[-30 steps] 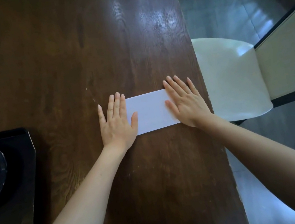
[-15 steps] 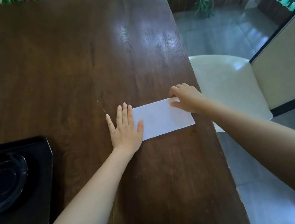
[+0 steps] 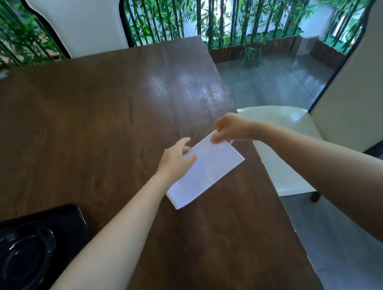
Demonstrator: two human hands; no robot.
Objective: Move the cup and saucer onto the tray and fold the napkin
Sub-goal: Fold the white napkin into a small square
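Observation:
A white napkin (image 3: 206, 170), folded into a narrow rectangle, lies slanted on the dark wooden table (image 3: 94, 115) near its right edge. My right hand (image 3: 232, 128) pinches the napkin's far corner and holds it slightly off the wood. My left hand (image 3: 175, 160) grips the napkin's far left edge with thumb over it. At the lower left sits a black tray (image 3: 70, 215) with a dark glass saucer (image 3: 20, 264) on it. The cup is cut off at the left edge and cannot be made out.
A white chair seat (image 3: 285, 154) stands just past the table's right edge. Another white chair back (image 3: 88, 17) rises behind the far edge. Bamboo stems and a glass wall fill the background. A cream partition (image 3: 367, 95) stands at the right.
The view has tilted up. My right hand went from flat on the napkin to pinching its far corner; the napkin has turned slantwise. My left hand has curled onto its edge.

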